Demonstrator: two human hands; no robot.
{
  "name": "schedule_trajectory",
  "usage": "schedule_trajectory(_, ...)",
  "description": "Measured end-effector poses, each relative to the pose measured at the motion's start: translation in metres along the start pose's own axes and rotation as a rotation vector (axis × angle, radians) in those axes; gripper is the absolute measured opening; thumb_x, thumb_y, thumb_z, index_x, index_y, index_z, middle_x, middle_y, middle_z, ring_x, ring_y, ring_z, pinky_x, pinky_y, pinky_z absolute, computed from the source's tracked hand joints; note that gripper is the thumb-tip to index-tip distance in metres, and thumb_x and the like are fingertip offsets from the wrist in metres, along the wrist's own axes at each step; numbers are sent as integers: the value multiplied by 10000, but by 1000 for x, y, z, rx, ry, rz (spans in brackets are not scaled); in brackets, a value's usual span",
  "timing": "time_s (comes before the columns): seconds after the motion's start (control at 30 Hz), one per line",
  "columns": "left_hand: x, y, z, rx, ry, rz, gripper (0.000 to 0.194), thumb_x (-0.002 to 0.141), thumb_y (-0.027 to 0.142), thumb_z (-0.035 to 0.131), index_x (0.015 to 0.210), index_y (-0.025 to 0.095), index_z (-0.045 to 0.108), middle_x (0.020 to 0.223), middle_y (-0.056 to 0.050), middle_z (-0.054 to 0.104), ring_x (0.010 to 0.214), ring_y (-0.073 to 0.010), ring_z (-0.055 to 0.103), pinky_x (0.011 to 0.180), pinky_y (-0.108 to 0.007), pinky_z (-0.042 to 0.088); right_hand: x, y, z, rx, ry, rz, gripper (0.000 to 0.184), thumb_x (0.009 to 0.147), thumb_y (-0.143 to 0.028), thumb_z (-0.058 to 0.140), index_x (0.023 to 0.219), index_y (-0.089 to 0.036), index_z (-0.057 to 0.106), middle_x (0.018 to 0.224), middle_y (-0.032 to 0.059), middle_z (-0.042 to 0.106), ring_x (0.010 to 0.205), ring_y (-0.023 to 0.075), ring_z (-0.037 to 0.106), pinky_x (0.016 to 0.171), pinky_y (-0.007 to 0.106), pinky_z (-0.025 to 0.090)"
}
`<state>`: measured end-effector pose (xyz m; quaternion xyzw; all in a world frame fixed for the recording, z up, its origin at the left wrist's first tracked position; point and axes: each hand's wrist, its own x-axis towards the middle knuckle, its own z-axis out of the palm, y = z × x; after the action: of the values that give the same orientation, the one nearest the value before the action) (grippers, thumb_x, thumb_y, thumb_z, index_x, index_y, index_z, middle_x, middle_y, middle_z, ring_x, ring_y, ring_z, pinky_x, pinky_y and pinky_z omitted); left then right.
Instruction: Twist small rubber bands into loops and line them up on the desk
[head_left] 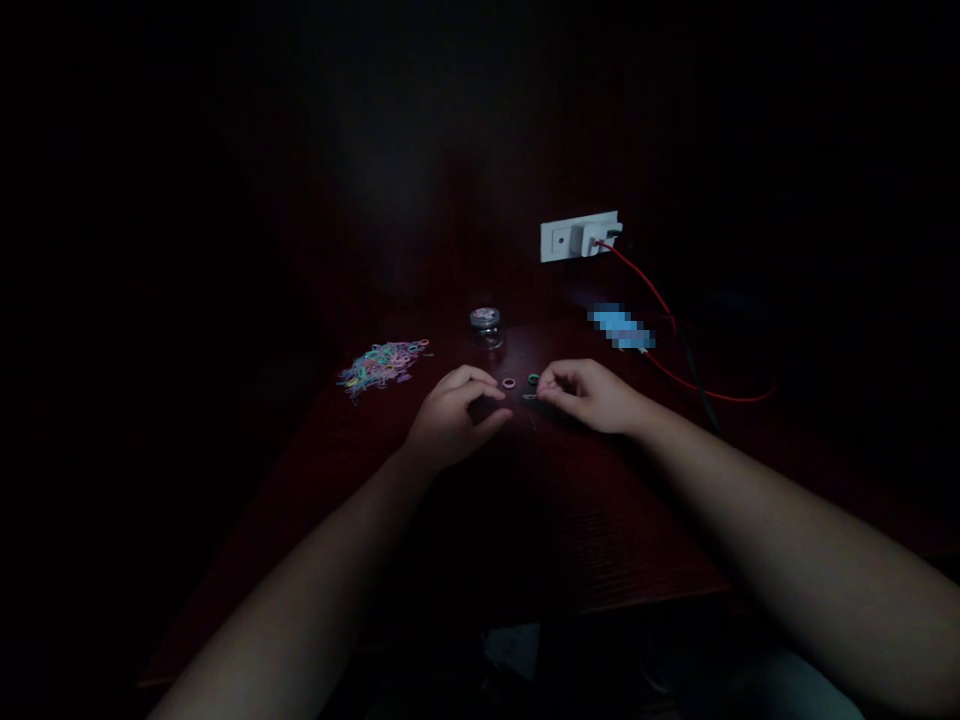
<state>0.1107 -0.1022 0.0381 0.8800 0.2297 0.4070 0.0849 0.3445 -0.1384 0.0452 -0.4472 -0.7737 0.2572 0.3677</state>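
Observation:
My left hand (461,415) is over the dark red table (540,520) with its thumb and fingers apart, and nothing shows between them. A small pink ring-shaped band (509,383) lies just beyond its fingertips. My right hand (589,393) has thumb and fingertips pinched together. At those fingertips is a thin pale strip (529,397), too small and dim to name; I cannot tell whether it is gripped or lies on the table. A small green ring-shaped band (533,379) sits right beside the right fingertips.
Left of my hands lies a loose pile of colourful elastic bands (384,366). A small clear jar with a lid (485,328) stands behind. To the right, a red cable (641,270) runs from the wall socket (561,240) to a blurred-out blue device (621,326). The room is dark.

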Motion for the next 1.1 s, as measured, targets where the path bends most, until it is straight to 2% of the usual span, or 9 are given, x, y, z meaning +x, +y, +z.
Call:
schedule_trajectory(0.07, 1, 4, 1, -33, -8, 23, 166, 787, 252, 688, 944, 206, 660, 1009, -64, 629, 944, -184, 601, 855, -362, 503, -1, -6, 11, 53, -23, -18, 213, 847, -357, 549, 812, -153, 598, 634, -22, 496, 566, 98, 421, 529, 228, 337)
schedule_trajectory(0.2, 3, 10, 1, -56, 9, 51, 45, 832, 211, 628, 867, 196, 651, 974, -57, 636, 935, -171, 607, 862, -352, 499, -1, -13, 21, 134, -33, -5, 225, 834, -369, 571, 791, -149, 596, 593, -42, 440, 538, 88, 369, 494, 220, 286)
schedule_trajectory(0.47, 2, 3, 0, -32, 16, 7, 40, 858, 190, 582, 848, 181, 620, 967, -63, 631, 918, -170, 598, 851, -356, 492, 1, -12, 9, 226, 72, 34, 258, 797, -391, 620, 781, -135, 594, 595, -39, 455, 530, 79, 365, 492, 221, 276)
schedule_trajectory(0.63, 2, 5, -1, -63, -14, 54, 181, 812, 243, 663, 983, 193, 630, 1028, -80, 635, 972, -194, 598, 867, -381, 499, 1, -12, 14, 238, 17, 39, 261, 808, -394, 607, 776, -135, 587, 589, -43, 451, 523, 78, 359, 486, 222, 268)
schedule_trajectory(0.83, 4, 10, 0, -66, -15, 78, 49, 849, 187, 596, 885, 190, 628, 954, -60, 641, 932, -172, 610, 856, -360, 498, 0, -14, 18, 229, -33, 35, 231, 825, -365, 592, 782, -139, 582, 580, -49, 430, 524, 81, 353, 485, 223, 268)
schedule_trajectory(1.1, 3, 4, -3, -34, -14, 33, 40, 859, 189, 572, 872, 186, 609, 950, -63, 633, 909, -174, 596, 840, -351, 491, 1, -5, 5, 167, 9, 8, 229, 832, -369, 584, 799, -142, 582, 596, -45, 443, 531, 83, 369, 497, 227, 283)
